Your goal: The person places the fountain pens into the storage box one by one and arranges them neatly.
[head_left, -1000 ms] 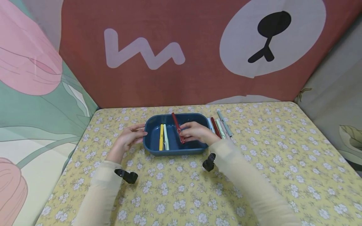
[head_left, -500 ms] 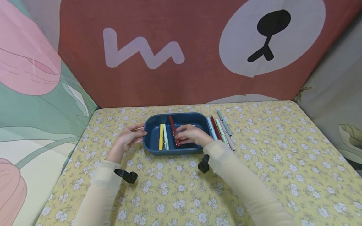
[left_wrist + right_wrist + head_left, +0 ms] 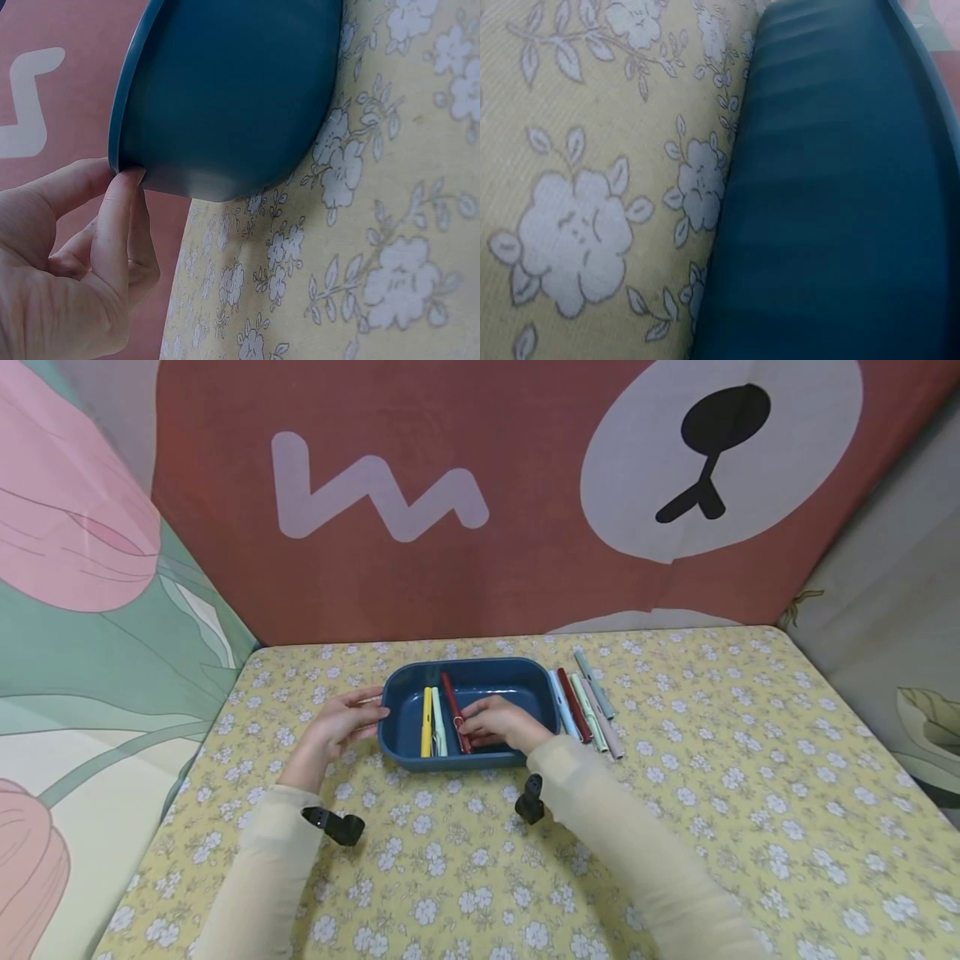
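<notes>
Red pen (image 3: 452, 700) sits inside the blue tray (image 3: 480, 764), pinched by the thumb and fingers of the right hand (image 3: 501, 723), which only the head view shows; the left wrist view has the left hand (image 3: 71, 292) gripping the tray's rim (image 3: 126, 82), and the right wrist view the outer wall (image 3: 840, 195) against flowered cloth (image 3: 574, 240). Since half a second ago, the pen has shifted left, closer to the mint pen (image 3: 438, 718).

Brick-red backdrop (image 3: 525, 585) straight ahead of me, pale zigzag (image 3: 367, 472) and black-nosed white muzzle (image 3: 630, 485) printed on it, pink blooms (image 3: 75, 502) across the left hanging (image 3: 90, 668), greyish hanging (image 3: 892, 560) at right, yellow flowered cloth (image 3: 750, 827) over the desk (image 3: 420, 877)
</notes>
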Demonstrator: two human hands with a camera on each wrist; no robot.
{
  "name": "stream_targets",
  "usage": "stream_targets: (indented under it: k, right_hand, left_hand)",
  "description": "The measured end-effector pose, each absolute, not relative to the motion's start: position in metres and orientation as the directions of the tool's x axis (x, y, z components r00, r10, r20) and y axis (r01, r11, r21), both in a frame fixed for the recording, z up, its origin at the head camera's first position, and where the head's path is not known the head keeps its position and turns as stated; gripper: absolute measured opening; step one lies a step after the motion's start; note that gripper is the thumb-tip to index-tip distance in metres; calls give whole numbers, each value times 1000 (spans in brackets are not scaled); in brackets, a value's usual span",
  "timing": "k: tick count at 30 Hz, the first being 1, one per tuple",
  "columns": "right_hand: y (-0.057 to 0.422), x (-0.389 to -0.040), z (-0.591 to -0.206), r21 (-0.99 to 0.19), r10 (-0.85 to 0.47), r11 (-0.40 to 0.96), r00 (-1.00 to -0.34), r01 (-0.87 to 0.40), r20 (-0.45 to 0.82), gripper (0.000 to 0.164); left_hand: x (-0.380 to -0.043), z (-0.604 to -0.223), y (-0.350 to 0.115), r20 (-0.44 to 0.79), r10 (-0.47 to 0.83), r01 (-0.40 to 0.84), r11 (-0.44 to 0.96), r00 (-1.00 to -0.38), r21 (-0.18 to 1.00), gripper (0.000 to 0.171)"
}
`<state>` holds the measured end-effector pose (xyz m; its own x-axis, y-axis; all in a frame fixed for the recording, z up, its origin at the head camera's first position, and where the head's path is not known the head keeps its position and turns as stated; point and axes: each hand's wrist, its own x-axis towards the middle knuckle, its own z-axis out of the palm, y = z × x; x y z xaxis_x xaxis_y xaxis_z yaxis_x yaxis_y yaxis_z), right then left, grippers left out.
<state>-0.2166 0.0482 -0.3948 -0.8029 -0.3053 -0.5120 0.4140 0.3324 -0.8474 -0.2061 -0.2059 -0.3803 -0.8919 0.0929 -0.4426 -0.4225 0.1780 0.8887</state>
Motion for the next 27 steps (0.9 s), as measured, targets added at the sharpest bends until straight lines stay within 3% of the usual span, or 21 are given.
stream_targets:
  k: [27]
  right_hand:
    - [29, -208, -394, -831, -289, 419, -813, 367, -505, 36]
  left_hand:
    - [-207, -383, -207, -431, 106, -407, 189, -896, 894, 62]
